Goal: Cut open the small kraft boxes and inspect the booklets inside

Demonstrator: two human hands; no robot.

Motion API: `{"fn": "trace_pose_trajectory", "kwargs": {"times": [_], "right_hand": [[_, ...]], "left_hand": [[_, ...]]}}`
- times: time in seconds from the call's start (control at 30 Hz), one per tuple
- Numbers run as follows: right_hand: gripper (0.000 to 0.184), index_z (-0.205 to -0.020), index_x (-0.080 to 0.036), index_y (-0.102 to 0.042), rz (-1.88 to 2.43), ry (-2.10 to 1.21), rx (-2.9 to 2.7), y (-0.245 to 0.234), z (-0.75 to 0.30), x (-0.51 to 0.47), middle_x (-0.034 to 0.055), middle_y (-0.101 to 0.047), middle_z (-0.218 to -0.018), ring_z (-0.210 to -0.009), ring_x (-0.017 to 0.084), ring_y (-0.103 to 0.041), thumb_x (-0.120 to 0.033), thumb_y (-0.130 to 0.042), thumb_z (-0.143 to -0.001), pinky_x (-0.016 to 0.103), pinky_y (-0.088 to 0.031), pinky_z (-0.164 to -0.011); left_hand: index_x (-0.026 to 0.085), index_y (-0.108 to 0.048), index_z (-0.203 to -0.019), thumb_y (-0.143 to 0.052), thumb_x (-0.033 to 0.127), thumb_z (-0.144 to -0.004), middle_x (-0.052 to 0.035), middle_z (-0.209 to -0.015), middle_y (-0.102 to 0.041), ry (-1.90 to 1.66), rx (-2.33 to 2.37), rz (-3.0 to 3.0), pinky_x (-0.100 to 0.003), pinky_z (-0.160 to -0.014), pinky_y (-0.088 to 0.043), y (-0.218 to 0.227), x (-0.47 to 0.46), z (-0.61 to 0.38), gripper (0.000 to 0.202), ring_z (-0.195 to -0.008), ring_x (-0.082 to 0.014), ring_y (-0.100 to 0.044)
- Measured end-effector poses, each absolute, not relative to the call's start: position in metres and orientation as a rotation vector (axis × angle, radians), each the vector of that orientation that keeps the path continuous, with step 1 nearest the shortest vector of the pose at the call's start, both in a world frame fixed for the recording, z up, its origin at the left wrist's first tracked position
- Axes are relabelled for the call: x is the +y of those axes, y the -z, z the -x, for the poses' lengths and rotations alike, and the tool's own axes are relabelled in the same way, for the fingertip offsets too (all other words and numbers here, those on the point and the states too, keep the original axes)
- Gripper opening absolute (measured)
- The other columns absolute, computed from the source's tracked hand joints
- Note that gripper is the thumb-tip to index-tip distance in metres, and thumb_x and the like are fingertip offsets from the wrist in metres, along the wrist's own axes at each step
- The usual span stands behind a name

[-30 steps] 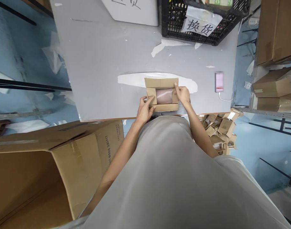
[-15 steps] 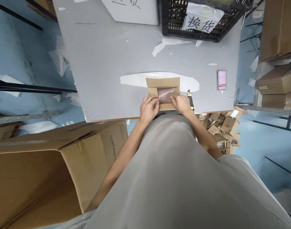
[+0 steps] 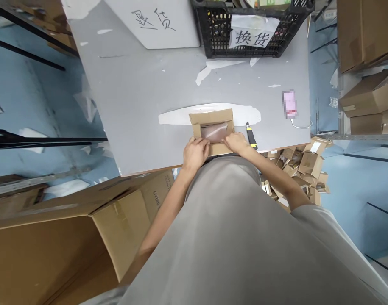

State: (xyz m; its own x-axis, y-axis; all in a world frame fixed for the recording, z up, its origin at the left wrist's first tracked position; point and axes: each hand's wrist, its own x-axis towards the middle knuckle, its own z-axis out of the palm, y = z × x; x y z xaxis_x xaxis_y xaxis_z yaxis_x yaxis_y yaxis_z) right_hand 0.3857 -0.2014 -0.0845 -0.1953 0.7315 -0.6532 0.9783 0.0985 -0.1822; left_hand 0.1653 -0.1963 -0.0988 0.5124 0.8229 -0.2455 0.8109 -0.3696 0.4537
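A small open cardboard box lies at the table's near edge, its far flap folded back. Inside it rests a brownish-pink item with a shiny, plastic-like surface; its kind I cannot make out. My left hand has its fingers curled over the box's near left corner. On the near right side, my right hand grips the box with bent fingers, their tips by the shiny item. Just right of that hand lies a black and yellow utility knife.
At the back of the grey table stand a black plastic crate with a paper label and a white lettered board. A phone with a cable lies right. A large open carton is at lower left; small boxes are piled right.
My view has shifted slightly, showing more of the crate and board. Both hands have drawn back a little toward the box's near edge, and more of the shiny item's near side shows.
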Motion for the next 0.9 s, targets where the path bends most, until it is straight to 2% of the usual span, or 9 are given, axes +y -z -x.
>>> {"fn": "trace_pose_trajectory", "kwargs": {"times": [0.1, 0.23, 0.33, 0.43, 0.6, 0.73, 0.9], "right_hand": [[0.053, -0.131, -0.005, -0.085, -1.683, 0.82, 1.987, 0.092, -0.38, -0.199, 0.0313, -0.083, -0.131, -0.133, 0.036, -0.079, -0.027, -0.037, -0.122, 0.043, -0.057, -0.109], [0.049, -0.146, -0.003, -0.074, -1.703, 0.82, 2.005, 0.09, -0.376, -0.205, 0.0315, -0.083, -0.129, -0.131, 0.035, -0.08, -0.021, -0.037, -0.12, 0.043, -0.057, -0.107], [0.049, -0.156, -0.005, -0.063, -1.732, 0.817, 1.975, 0.075, -0.384, -0.215, 0.03, -0.084, -0.127, -0.126, 0.035, -0.081, -0.026, -0.035, -0.122, 0.041, -0.057, -0.101], [0.047, -0.154, -0.012, -0.06, -1.808, 0.782, 1.922, 0.056, -0.4, -0.228, 0.0252, -0.085, -0.126, -0.119, 0.034, -0.082, -0.037, -0.033, -0.124, 0.038, -0.056, -0.095], [0.047, -0.148, -0.016, -0.062, -2.034, 0.729, 1.826, 0.043, -0.428, -0.252, 0.0232, -0.079, -0.142, -0.116, 0.033, -0.081, -0.049, -0.038, -0.125, 0.035, -0.053, -0.091], [0.041, -0.145, -0.017, -0.063, -2.225, 0.793, 1.756, 0.052, -0.435, -0.265, 0.0193, -0.08, -0.141, -0.116, 0.033, -0.08, -0.045, -0.041, -0.125, 0.034, -0.053, -0.09], [0.035, -0.144, -0.019, -0.065, -2.386, 0.9, 1.691, 0.059, -0.427, -0.269, 0.0147, -0.082, -0.136, -0.116, 0.031, -0.08, -0.039, -0.046, -0.123, 0.035, -0.054, -0.09]], "left_hand": [[0.022, -0.085, -0.121, -0.047, 0.031, -0.115, -0.0144, -0.117, -0.083, -0.1, 1.419, -2.171, -0.049, -0.099, -0.055, 0.093, -0.2, -0.155, 0.04, -0.111, -0.0365, -0.067], [0.021, -0.085, -0.124, -0.049, 0.032, -0.114, -0.0133, -0.118, -0.084, -0.226, 1.54, -2.089, -0.048, -0.102, -0.054, 0.095, -0.201, -0.144, 0.039, -0.107, -0.0347, -0.067], [0.021, -0.085, -0.123, -0.048, 0.031, -0.113, -0.0135, -0.118, -0.085, -0.247, 1.619, -2.04, -0.049, -0.103, -0.053, 0.101, -0.201, -0.135, 0.039, -0.103, -0.034, -0.067], [0.021, -0.084, -0.123, -0.049, 0.031, -0.113, -0.0137, -0.12, -0.085, -0.229, 1.64, -2.011, -0.05, -0.106, -0.052, 0.105, -0.201, -0.128, 0.039, -0.102, -0.0339, -0.067], [0.021, -0.082, -0.13, -0.05, 0.032, -0.113, -0.0149, -0.127, -0.082, -0.187, 1.571, -2.046, -0.051, -0.111, -0.053, 0.095, -0.197, -0.144, 0.038, -0.116, -0.0363, -0.068], [0.019, -0.078, -0.139, -0.056, 0.031, -0.112, -0.0175, -0.14, -0.079, -0.001, 1.474, -2.129, -0.05, -0.111, -0.056, 0.082, -0.188, -0.188, 0.037, -0.13, -0.0393, -0.067], [0.008, -0.077, -0.138, -0.061, 0.021, -0.108, -0.0257, -0.142, -0.077, 0.368, 1.386, -2.18, -0.051, -0.114, -0.059, 0.087, -0.17, -0.244, 0.037, -0.139, -0.0424, -0.07]]}}
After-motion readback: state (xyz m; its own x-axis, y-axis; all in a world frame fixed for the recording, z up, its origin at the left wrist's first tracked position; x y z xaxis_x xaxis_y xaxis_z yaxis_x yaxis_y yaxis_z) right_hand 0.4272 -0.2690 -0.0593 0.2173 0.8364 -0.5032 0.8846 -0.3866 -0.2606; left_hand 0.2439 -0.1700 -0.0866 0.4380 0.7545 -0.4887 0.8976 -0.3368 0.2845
